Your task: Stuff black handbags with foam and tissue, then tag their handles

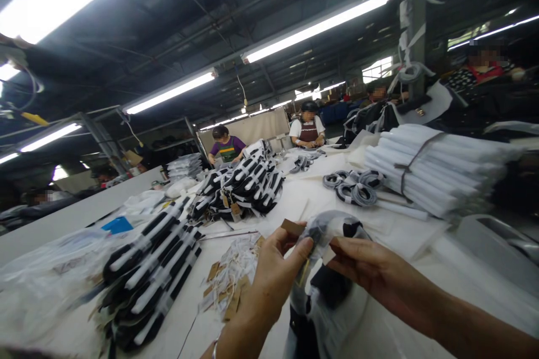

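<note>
- The left hand (272,269) reaches up from below, wrist bent, thumb pointing inward and fingers curled near a brown tag (293,227); I cannot tell whether its grip has closed.
- The right hand (373,261) comes in from the lower right, forearm slanting, its thumb and fingers pinching a small pale tag (329,255).
- A black item in clear plastic (332,286) stands between and below both grips.
- Loose tags (233,275) lie on the counter (189,297), just left of the left grip.
</note>
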Demonstrator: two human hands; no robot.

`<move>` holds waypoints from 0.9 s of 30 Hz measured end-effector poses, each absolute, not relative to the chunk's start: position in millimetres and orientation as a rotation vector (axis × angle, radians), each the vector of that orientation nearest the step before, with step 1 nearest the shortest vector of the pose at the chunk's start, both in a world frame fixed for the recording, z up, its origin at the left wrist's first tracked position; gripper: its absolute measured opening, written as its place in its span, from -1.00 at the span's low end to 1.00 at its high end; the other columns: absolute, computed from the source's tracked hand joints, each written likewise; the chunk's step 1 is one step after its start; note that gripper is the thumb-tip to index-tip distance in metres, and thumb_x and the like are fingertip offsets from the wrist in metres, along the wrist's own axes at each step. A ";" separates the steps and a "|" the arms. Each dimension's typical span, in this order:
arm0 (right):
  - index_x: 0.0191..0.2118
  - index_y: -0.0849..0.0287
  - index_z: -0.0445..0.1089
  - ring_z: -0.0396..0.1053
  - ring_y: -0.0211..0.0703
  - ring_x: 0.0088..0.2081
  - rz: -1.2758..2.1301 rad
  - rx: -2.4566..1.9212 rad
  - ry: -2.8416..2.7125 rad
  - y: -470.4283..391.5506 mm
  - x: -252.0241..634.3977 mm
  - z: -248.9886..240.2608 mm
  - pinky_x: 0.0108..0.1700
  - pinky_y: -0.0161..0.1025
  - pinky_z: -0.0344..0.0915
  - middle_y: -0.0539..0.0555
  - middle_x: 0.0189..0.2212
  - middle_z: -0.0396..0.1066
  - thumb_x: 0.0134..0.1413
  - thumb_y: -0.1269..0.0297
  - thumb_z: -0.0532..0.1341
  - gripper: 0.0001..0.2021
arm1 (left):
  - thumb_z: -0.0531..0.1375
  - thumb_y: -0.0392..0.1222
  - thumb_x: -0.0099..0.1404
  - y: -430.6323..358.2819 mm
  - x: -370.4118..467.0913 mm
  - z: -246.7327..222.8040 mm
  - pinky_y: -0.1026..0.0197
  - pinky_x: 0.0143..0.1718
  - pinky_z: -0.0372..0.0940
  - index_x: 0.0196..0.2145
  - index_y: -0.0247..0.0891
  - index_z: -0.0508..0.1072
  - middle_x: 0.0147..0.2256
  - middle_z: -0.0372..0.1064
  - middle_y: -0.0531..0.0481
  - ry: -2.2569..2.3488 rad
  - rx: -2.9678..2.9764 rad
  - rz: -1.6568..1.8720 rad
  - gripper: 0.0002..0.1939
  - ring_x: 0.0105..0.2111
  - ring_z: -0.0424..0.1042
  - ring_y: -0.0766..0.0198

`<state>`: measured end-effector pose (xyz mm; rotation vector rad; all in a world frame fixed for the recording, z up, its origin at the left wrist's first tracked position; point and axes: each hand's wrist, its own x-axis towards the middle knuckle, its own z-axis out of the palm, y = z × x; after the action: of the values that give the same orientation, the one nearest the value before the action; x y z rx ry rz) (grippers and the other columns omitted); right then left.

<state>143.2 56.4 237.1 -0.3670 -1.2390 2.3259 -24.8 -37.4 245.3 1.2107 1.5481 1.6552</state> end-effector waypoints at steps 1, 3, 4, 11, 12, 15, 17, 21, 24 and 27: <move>-0.09 0.15 0.57 0.41 -0.05 0.02 2.290 -0.355 -1.267 52.6 142.3 235.1 0.20 -0.12 0.25 0.14 -0.07 0.51 0.13 0.12 0.34 -0.72 | 0.36 0.09 0.18 -37.4 -23.8 245.7 0.05 0.01 0.38 -0.01 -0.28 0.52 -0.09 0.55 -0.19 1.574 1.245 1.661 -0.49 -0.05 0.51 0.00; 0.01 0.12 0.53 0.39 -0.03 0.05 2.198 -0.335 -1.322 44.2 138.1 231.0 0.22 -0.10 0.23 0.14 -0.02 0.49 0.14 0.12 0.34 -0.65 | 0.33 0.03 0.21 -38.4 -20.0 248.6 0.03 0.05 0.36 -0.06 -0.25 0.56 -0.09 0.56 -0.16 1.663 1.324 1.667 -0.59 -0.04 0.51 0.02; 0.06 0.11 0.50 0.38 -0.02 0.05 2.152 -0.337 -1.332 40.3 134.9 228.8 0.21 -0.08 0.23 0.14 -0.01 0.48 0.14 0.10 0.34 -0.61 | 0.32 0.00 0.23 -39.4 -17.6 250.5 0.02 0.07 0.34 -0.10 -0.24 0.58 -0.10 0.56 -0.14 1.721 1.362 1.674 -0.65 -0.04 0.51 0.03; -0.01 0.10 0.51 0.41 0.02 -0.05 1.874 -0.462 -1.292 30.4 109.7 216.3 -0.03 -0.14 0.38 0.14 -0.12 0.51 0.05 -0.06 0.36 -0.54 | 0.30 -0.11 0.22 -42.8 -4.4 252.2 0.00 0.03 0.38 -0.16 -0.17 0.62 -0.16 0.59 -0.08 1.946 1.480 1.735 -0.76 -0.09 0.54 0.03; -0.02 0.10 0.51 0.42 0.03 -0.06 1.844 -0.473 -1.289 30.5 107.5 216.3 -0.05 -0.15 0.39 0.14 -0.14 0.52 0.04 -0.07 0.36 -0.54 | 0.29 -0.11 0.24 -43.0 -3.6 251.0 0.00 0.02 0.38 -0.14 -0.16 0.62 -0.16 0.59 -0.08 1.966 1.495 1.738 -0.76 -0.10 0.54 0.04; -0.02 0.12 0.48 0.44 0.02 -0.11 1.775 -0.510 -1.288 30.3 104.0 218.8 -0.08 -0.16 0.39 0.13 -0.18 0.53 0.00 -0.12 0.37 -0.49 | 0.26 -0.13 0.26 -46.3 -1.2 249.9 0.02 0.02 0.39 -0.08 -0.14 0.61 -0.13 0.59 -0.08 2.017 1.546 1.705 -0.72 -0.09 0.54 0.03; -0.03 0.13 0.46 0.45 0.03 -0.14 1.768 -0.518 -1.285 29.2 103.7 221.7 -0.09 -0.16 0.40 0.13 -0.19 0.53 -0.03 -0.13 0.38 -0.47 | 0.22 -0.14 0.28 -50.3 1.3 251.7 0.03 0.05 0.38 -0.04 -0.14 0.59 -0.09 0.57 -0.08 1.996 1.554 1.676 -0.69 -0.04 0.53 0.03; -0.05 0.16 0.44 0.46 0.08 -0.08 1.783 -0.505 -1.253 26.8 104.3 225.5 -0.04 -0.13 0.41 0.17 -0.13 0.53 -0.07 -0.11 0.40 -0.46 | 0.18 -0.07 0.34 -54.1 5.0 251.7 0.03 0.07 0.37 -0.02 -0.15 0.59 -0.04 0.55 -0.08 2.006 1.567 1.674 -0.68 0.00 0.51 0.02; -0.06 0.16 0.46 0.44 0.13 -0.02 1.767 -0.524 -1.248 30.0 102.9 219.1 0.03 -0.09 0.39 0.17 -0.12 0.53 -0.10 -0.10 0.42 -0.45 | 0.17 -0.08 0.36 -50.4 4.1 244.4 0.05 -0.06 0.44 -0.04 -0.13 0.59 -0.14 0.59 -0.09 2.178 1.684 1.634 -0.71 -0.13 0.57 0.03; -0.12 0.12 0.48 0.45 0.10 -0.09 1.748 -0.568 -1.294 38.4 98.9 205.3 -0.02 -0.09 0.40 0.13 -0.20 0.53 -0.11 -0.11 0.42 -0.50 | 0.13 -0.15 0.38 -45.9 2.7 237.2 0.04 -0.17 0.46 0.03 -0.13 0.55 -0.18 0.60 -0.12 2.379 1.968 1.500 -0.68 -0.22 0.58 0.02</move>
<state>98.9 38.4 205.3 -0.5683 -1.2941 1.7481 2.7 -45.9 237.2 1.9675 2.3790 1.5001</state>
